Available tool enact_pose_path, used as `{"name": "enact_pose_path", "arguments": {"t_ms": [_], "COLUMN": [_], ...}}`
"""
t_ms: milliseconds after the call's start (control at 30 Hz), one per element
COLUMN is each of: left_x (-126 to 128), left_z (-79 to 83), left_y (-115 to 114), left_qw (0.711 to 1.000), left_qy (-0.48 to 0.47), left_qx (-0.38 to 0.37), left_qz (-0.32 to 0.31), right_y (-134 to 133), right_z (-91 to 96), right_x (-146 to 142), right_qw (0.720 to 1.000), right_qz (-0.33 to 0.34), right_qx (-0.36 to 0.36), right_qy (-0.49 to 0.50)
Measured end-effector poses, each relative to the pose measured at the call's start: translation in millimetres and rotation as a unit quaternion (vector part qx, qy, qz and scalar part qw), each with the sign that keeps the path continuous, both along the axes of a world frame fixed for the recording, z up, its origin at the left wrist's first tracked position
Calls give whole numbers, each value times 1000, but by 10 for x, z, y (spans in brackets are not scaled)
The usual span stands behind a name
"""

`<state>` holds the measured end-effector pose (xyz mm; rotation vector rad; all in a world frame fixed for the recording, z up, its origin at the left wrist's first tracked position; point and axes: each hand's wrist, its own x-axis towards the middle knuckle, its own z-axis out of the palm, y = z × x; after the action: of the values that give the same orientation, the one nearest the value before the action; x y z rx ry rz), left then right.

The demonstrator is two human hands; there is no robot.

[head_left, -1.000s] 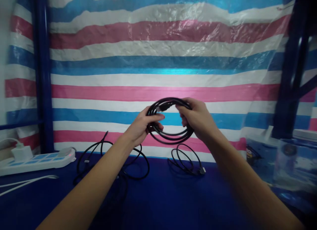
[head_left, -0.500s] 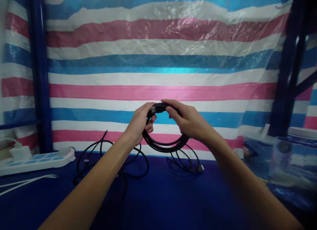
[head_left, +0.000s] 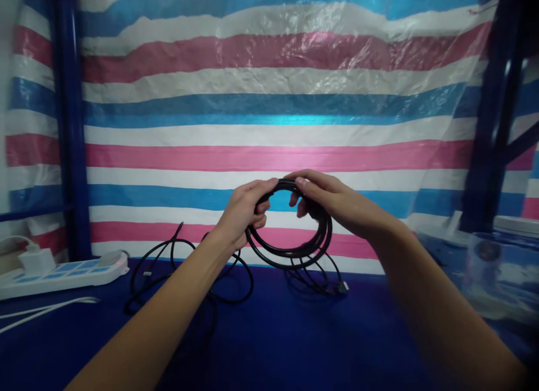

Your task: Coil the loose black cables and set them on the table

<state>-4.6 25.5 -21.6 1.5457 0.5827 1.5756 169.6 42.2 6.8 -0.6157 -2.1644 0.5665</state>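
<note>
A black cable [head_left: 280,251] wound into a round coil of several loops hangs upright in the air between my hands. My left hand [head_left: 244,208] is closed around the coil's upper left, thumb along the top. At the upper right, my right hand [head_left: 328,197] pinches the loops between thumb and fingers. The cable's plug is not visible now. Beyond the coil, a second black cable [head_left: 326,287] lies loosely looped, its plug at the right end. Another loose black cable [head_left: 248,292] lies to the left, partly behind my left forearm.
A white power strip [head_left: 80,276] with a white adapter [head_left: 37,262] plugged in lies on the blue table [head_left: 269,340] at the left, near a white cable [head_left: 50,308]. A clear plastic container [head_left: 501,273] stands at the right. Striped sheeting [head_left: 273,155] hangs behind, between blue posts [head_left: 69,127].
The plug that showed at the top of the coil is out of sight. My right hand has shifted slightly right, and the loops have spread a little and hang lower.
</note>
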Motion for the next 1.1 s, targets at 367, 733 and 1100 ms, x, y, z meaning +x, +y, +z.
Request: {"name": "enact_pose_path", "arguments": {"t_ms": [367, 733, 1100], "left_x": [32, 56, 65], "left_z": [-119, -94, -50], "left_y": [75, 74, 31], "left_qw": [994, 999, 982], "left_qy": [101, 26, 33], "left_qx": [10, 17, 88], "left_qz": [42, 16, 164], "right_y": [128, 138, 39], "right_z": [-53, -55, 7], "right_x": [9, 27, 33], "right_qw": [994, 999, 994], "right_qz": [-54, 15, 4], "right_qx": [49, 46, 107], "right_qy": [-79, -8, -18]}}
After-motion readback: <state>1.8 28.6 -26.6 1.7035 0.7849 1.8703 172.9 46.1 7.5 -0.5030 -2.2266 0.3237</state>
